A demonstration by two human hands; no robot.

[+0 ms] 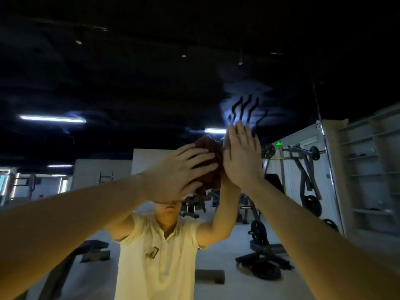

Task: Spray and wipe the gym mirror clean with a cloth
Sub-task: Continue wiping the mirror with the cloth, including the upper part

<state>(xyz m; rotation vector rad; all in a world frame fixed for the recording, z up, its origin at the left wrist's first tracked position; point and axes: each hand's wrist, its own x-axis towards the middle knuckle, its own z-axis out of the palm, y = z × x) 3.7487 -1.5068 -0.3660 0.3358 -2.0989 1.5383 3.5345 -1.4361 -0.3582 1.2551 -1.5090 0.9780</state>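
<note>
The gym mirror (129, 83) fills the view and reflects the dim gym and a person in a pale shirt. My left hand (184, 169) presses a dark red-brown cloth (213, 152) flat against the glass with spread fingers. My right hand (242, 156) lies flat on the mirror just right of the cloth, fingers straight and pointing up. A hazy smear (244, 100) with dark finger-shaped streaks sits on the glass just above my right fingertips. No spray bottle is in view.
The mirror's right edge (324, 161) meets a wall with pale shelving (368, 169). Weight machines, plates and benches appear as reflections at the lower right and left. Ceiling light strips reflect in the upper glass.
</note>
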